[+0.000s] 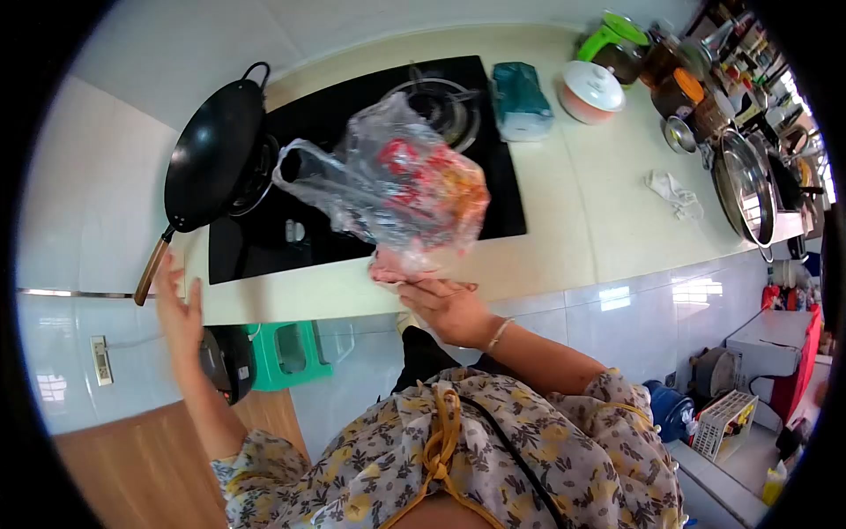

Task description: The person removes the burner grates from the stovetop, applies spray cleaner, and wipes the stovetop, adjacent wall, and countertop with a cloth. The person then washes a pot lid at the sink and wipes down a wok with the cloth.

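A clear plastic bag (414, 176) with red print and something orange inside lies over the black gas stove (335, 251) and reaches its front edge. Under the bag's lower end shows a pink piece (385, 267), perhaps meat. My right hand (448, 309) touches this lower end at the counter's edge, its fingers extended toward the left. On the left, my left hand (181, 309) has its fingers apart and holds nothing, close beside the wooden handle (152, 275) of a black wok (214, 159). The wok sits tilted on the left burner.
Right of the stove are a green package (522, 101), a lidded white and pink pot (591, 91), a white cloth (674, 194), jars and a steel pan (745, 187). Below the counter stand a green stool (286, 375) and a dark appliance (227, 363).
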The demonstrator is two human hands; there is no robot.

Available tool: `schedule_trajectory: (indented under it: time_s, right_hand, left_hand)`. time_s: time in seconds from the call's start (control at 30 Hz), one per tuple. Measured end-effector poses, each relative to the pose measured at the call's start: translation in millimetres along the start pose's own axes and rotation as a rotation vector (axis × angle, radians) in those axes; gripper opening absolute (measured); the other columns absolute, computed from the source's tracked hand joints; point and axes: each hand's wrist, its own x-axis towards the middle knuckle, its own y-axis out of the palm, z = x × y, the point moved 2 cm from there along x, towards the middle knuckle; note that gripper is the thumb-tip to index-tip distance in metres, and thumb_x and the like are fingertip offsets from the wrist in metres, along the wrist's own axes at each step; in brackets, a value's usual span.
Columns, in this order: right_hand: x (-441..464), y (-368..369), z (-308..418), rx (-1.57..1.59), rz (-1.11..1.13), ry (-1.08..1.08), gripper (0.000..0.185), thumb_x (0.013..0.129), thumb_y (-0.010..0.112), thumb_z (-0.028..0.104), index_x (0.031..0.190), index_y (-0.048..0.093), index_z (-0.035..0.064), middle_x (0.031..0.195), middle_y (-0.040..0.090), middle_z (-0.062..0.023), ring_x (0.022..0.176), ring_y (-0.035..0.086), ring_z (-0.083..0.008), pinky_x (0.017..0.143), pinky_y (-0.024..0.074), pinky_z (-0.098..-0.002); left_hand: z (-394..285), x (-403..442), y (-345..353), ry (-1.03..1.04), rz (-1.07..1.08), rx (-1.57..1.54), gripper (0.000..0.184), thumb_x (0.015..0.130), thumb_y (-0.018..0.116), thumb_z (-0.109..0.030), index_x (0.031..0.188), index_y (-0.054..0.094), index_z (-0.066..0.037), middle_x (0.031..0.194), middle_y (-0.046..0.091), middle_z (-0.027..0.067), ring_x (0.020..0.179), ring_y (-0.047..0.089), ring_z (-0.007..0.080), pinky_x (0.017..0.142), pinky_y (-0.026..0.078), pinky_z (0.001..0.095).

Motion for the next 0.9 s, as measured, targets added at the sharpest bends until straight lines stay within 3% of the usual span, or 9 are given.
schedule_trajectory:
  time_s: [0.1,0.17,0.37,0.43,0.5,0.67,0.83,0.9]
  right_hand:
    - [-87,-38,-50,-0.012,-0.011,0.117,0.047,0.082,0.055,0.009,0.129,0.059,0.0063,0.141,0.052,-0.0068,0.125,0.051,-0.0280,0.099,0.0446,-0.0426]
    - [-136,-80,-75,-0.040,-0.115,0.168,0.046,0.081,0.055,0.006,0.127,0.061,0.0073,0.138,0.055,-0.0065,0.120,0.054,-0.0271,0.095,0.0471,-0.0422]
    - [-205,-169,-147,-0.215,-0.288,0.375,0.045,0.072,0.061,0.002,0.117,0.064,0.0020,0.130,0.059,-0.0077,0.115,0.056,-0.0303,0.096,0.0484,-0.0411]
    - [-204,-172,-163,-0.190,-0.288,0.409,0.047,0.072,0.062,0.003,0.118,0.063,0.0015,0.133,0.057,-0.0071,0.118,0.053,-0.0305,0.101,0.0452,-0.0401]
    - [-201,-190,-163,-0.195,-0.286,0.579,0.047,0.072,0.061,0.004,0.119,0.063,0.0023,0.134,0.056,-0.0068,0.120,0.052,-0.0305,0.104,0.0416,-0.0403]
    - [-227,-207,-199,-0.234,-0.377,0.642,0.044,0.076,0.057,0.006,0.120,0.064,0.0046,0.134,0.057,-0.0065,0.118,0.053,-0.0294,0.100,0.0412,-0.0423]
    - [-259,-222,-210,-0.322,-0.401,0.637,0.036,0.068,0.066,0.008,0.104,0.068,0.0068,0.122,0.063,-0.0070,0.114,0.055,-0.0286,0.099,0.0380,-0.0439]
    - [-280,-230,-220,-0.314,-0.279,0.609,0.034,0.065,0.067,0.007,0.099,0.068,0.0066,0.121,0.064,-0.0071,0.115,0.055,-0.0269,0.096,0.0387,-0.0423]
  left_hand:
    - [-97,-48,44,-0.132,0.152,-0.187,0.063,0.085,0.065,-0.004,0.144,0.044,-0.010,0.140,0.051,0.0091,0.103,0.057,0.0190,0.094,0.045,0.0356]
    - [-156,-67,77,-0.081,0.341,-0.203,0.071,0.082,0.066,0.002,0.146,0.040,-0.011,0.134,0.054,0.0121,0.095,0.062,0.0212,0.091,0.048,0.0347]
    - [-331,-71,137,0.181,0.745,-0.232,0.069,0.082,0.067,-0.004,0.144,0.040,-0.015,0.128,0.055,0.0156,0.100,0.064,0.0313,0.088,0.053,0.0409]
    - [-362,-66,165,0.299,0.758,-0.201,0.068,0.083,0.067,-0.009,0.145,0.038,-0.016,0.130,0.054,0.0153,0.107,0.061,0.0336,0.093,0.050,0.0428]
    - [-394,-55,194,0.379,0.760,-0.224,0.066,0.083,0.066,-0.010,0.144,0.040,-0.016,0.132,0.053,0.0146,0.111,0.059,0.0340,0.096,0.049,0.0431]
    - [-494,-19,266,0.616,0.694,-0.511,0.064,0.082,0.068,-0.010,0.141,0.045,-0.016,0.135,0.052,0.0126,0.121,0.052,0.0351,0.103,0.044,0.0435]
    - [-633,-7,349,0.979,0.466,-0.635,0.052,0.085,0.064,-0.018,0.135,0.053,-0.014,0.140,0.049,0.0105,0.131,0.045,0.0293,0.109,0.035,0.0464]
    - [-679,-18,397,0.990,0.442,-0.536,0.048,0.086,0.062,-0.022,0.133,0.055,-0.014,0.139,0.051,0.0093,0.132,0.044,0.0290,0.109,0.033,0.0487]
